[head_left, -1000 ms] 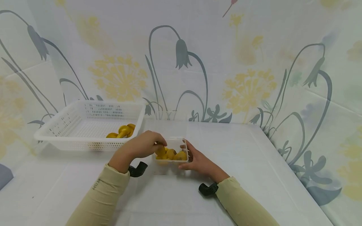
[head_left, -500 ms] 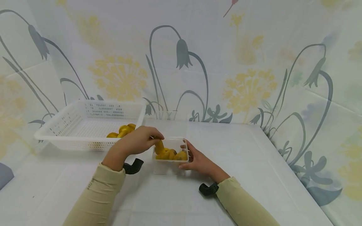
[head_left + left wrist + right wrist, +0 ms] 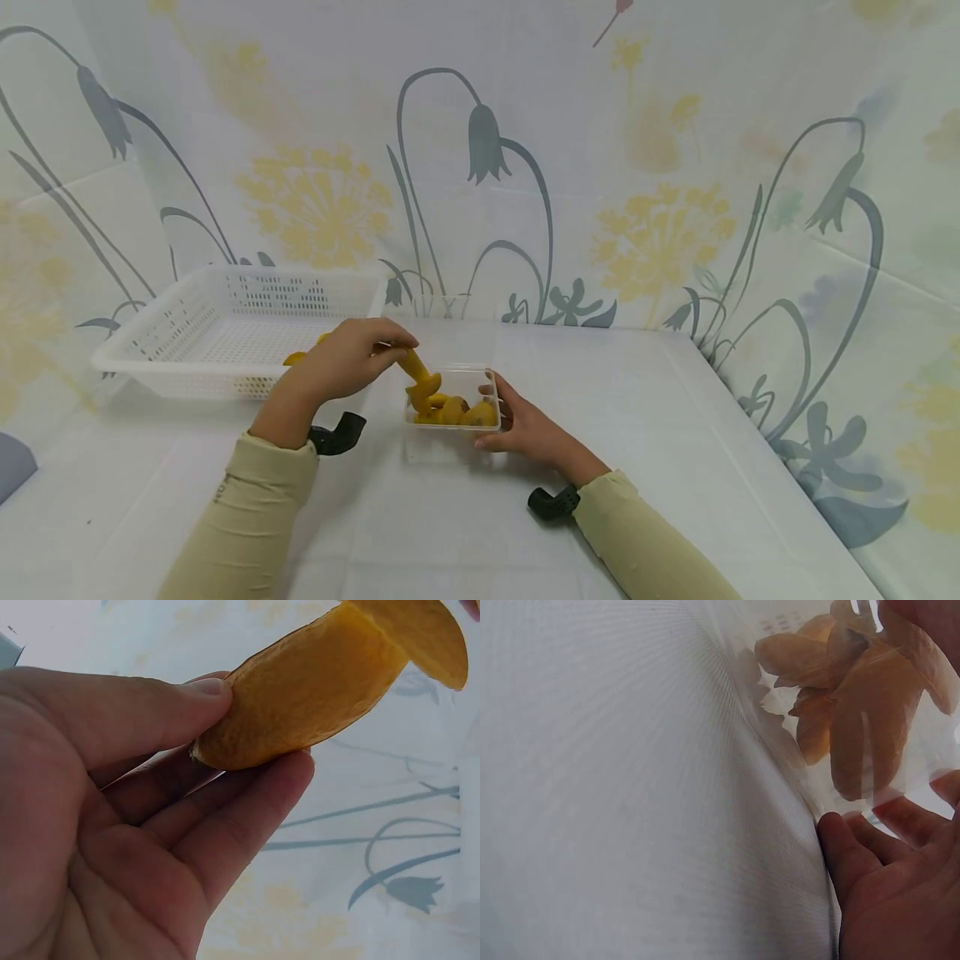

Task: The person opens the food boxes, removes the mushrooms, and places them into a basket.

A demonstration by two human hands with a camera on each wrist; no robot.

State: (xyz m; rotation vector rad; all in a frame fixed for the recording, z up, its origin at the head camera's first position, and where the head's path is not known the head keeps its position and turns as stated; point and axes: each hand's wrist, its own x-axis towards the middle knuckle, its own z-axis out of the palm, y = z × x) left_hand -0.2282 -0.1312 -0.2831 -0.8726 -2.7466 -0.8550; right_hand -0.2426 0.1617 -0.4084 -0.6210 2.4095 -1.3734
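My left hand [image 3: 337, 358] pinches a yellow mushroom [image 3: 307, 694] by the end of its stem, thumb on one side and fingers on the other. In the head view the mushroom tilts over the left side of a clear plastic box [image 3: 453, 428], its cap low at the box's rim. Several yellow mushrooms [image 3: 456, 411] lie inside that box. At the box's right side, my right hand [image 3: 536, 435] holds it, thumb at the front and fingers around the side wall. The right wrist view shows the mushrooms [image 3: 874, 724] through the clear wall, with fingertips against it.
A white perforated basket [image 3: 131, 360] stands at the back left, with yellow mushrooms [image 3: 295, 358] partly hidden behind the left hand. Behind the box is a faint clear container [image 3: 442, 307]. A grey-blue object [image 3: 13, 468] sits at the left edge. White cloth [image 3: 637, 400] covers the table.
My left hand has risen from the box and moved left and back, drawing the mushroom up by its stem so more of it shows. The right hand and box have hardly moved.
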